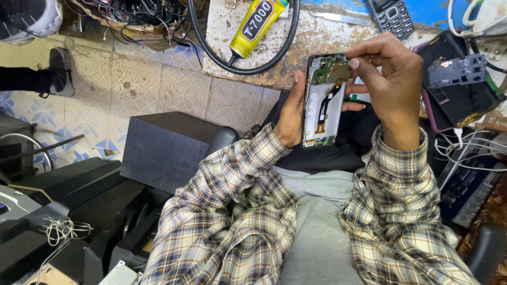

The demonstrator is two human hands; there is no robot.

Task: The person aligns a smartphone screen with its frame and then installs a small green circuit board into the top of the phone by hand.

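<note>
- An opened phone [323, 105], its back cover off and its circuit board and white inner frame exposed, is held upright in the centre of the frame, just below the edge of the worn desk [317, 37].
- It is gripped along its left edge by the left hand [289, 113], whose fingers are clamped around the body from behind.
- The right hand [391, 87] is brought over the top of the phone; its fingers [355, 63] are pinched together on the green board at the upper end.
- The step in hand is judged to be work on that upper board, seating or lifting it.
- A light, steady pinch is called for next, with the phone kept still.
- A yellow glue tube [256, 26] and a keypad phone [391, 16] are seen at the top; another opened device [459, 89] lies at the right.
</note>
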